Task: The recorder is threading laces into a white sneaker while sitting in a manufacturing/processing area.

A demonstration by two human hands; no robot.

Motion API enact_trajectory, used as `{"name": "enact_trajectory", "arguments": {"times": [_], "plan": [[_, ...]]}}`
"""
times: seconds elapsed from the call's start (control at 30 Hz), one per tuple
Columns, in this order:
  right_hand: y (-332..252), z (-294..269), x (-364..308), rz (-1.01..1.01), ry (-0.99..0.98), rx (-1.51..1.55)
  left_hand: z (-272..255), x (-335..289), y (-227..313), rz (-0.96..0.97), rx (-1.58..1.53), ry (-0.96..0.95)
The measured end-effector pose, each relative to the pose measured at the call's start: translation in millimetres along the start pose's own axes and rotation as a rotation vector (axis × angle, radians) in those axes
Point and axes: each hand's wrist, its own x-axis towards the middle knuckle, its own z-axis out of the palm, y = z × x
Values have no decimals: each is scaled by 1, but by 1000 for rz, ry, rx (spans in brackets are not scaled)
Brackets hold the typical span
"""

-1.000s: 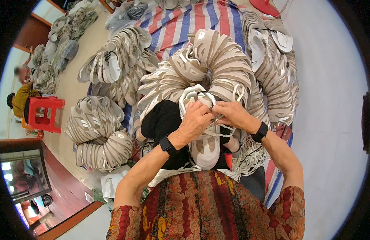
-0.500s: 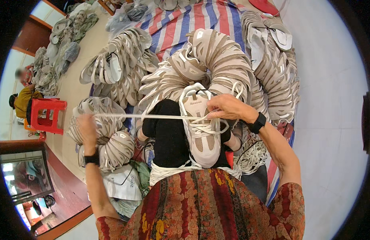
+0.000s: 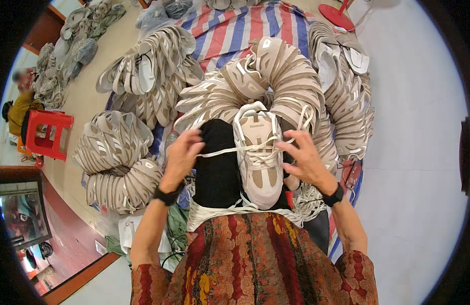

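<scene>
A beige and tan sneaker [image 3: 258, 190] with white laces rests on my lap, toe toward me. My left hand [image 3: 180, 155] is left of it beside the black-covered knee, thumb and forefinger apart. A white shoelace [image 3: 219, 151] runs loosely from the shoe across the knee to just by my left fingertips; no grip on it shows. My right hand [image 3: 307, 158] hovers at the shoe's right side with its fingers spread, the fingertips close to the laces. Another lace loop [image 3: 307, 116] stands up above this hand.
Curved stacks of beige shoe uppers [image 3: 290, 76] lie ahead, with more uppers [image 3: 118, 145] at left and others [image 3: 346, 112] at right. A striped sheet [image 3: 245, 28] is beneath. A red stool [image 3: 49, 133] and a seated person [image 3: 19, 114] are far left. Bundled white laces [image 3: 311, 201] lie at right.
My left hand has come back in from the far left toward the shoe, and the taut lace has slackened. My right hand has moved slightly off the laces, its fingers opening.
</scene>
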Motion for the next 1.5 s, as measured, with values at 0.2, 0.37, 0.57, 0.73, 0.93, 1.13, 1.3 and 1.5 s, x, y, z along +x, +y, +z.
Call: {"name": "enact_trajectory", "arguments": {"times": [0.2,0.37,0.57,0.73,0.93,1.13,1.3,1.5], "plan": [[0,19,-6,112,-94,515,61,25,46,54,-26,-217],[18,29,-9,540,-26,964,68,28,42,-126,-76,-307],[24,60,-17,784,241,1395,52,25,33,-446,-732,-292],[19,52,-17,718,174,1276,-1,7,9,-554,-871,47],[14,33,13,173,166,165,13,1,7,27,168,-115],[10,26,38,-111,-59,-85,58,28,46,128,116,-192],[19,12,33,214,-246,457,56,34,53,38,419,-358],[35,5,34,345,-402,498,49,40,54,-277,150,-591]]}}
